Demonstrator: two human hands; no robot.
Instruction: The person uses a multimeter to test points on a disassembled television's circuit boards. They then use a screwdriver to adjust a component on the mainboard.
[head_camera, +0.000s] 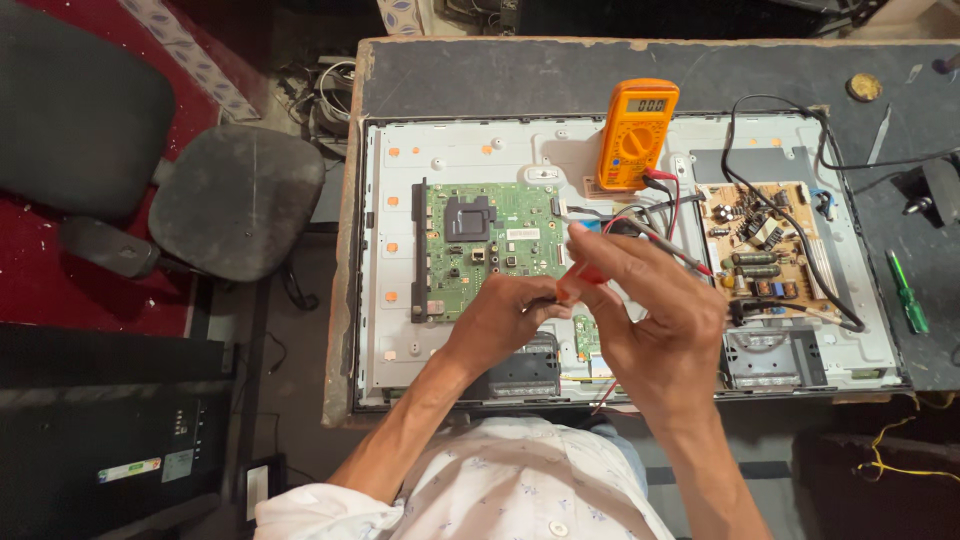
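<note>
One opened television back panel (480, 165) fills the middle of the frame, lying flat on the dark bench (480, 75). On it sit a green main board (490, 245) at centre and a brown power board (765, 250) to the right. An orange multimeter (636, 135) rests at upper centre. Both hands meet low at centre: the left hand (500, 318) and right hand (650, 320) have their fingers pinched together on a red probe (585, 280). A green screwdriver (908, 292) lies at far right.

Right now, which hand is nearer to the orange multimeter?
Right. The right hand is raised just below the orange multimeter, its fingers pinching a red probe. The left hand sits lower and further left, over the green circuit board.
</note>
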